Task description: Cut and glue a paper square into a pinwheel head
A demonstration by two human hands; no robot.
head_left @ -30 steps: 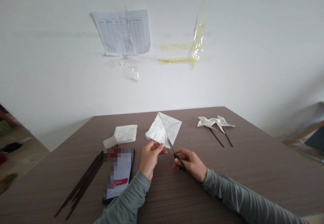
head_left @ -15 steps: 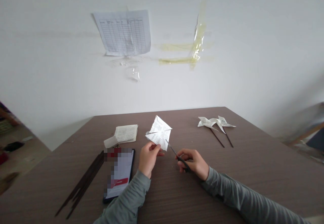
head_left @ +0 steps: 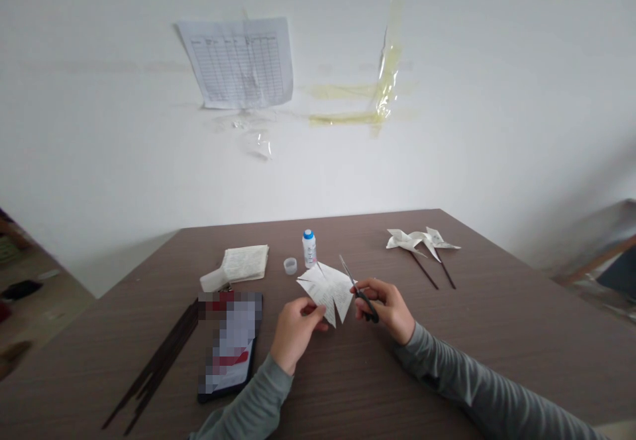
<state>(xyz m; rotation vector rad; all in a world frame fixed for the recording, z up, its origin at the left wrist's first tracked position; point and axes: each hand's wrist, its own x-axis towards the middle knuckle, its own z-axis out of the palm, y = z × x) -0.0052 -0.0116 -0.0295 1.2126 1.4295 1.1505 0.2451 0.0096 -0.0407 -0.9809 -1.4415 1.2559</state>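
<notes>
White paper (head_left: 325, 291) pinched in the left hand (head_left: 295, 334), up over the worktop (head_left: 497, 347) at lower centre, right between the hands! The right hand (head_left: 385, 307) clasps scissors (head_left: 358, 297), blades angled up beside the sheet's right edge, apparently not touching.

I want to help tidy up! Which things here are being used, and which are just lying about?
Being used:
the left hand pinching the printed paper square; the right hand holding the scissors

Just lying about:
white glue bottle; small clear cap; stack of printed paper; dark sticks; phone; paper pinwheels
</notes>
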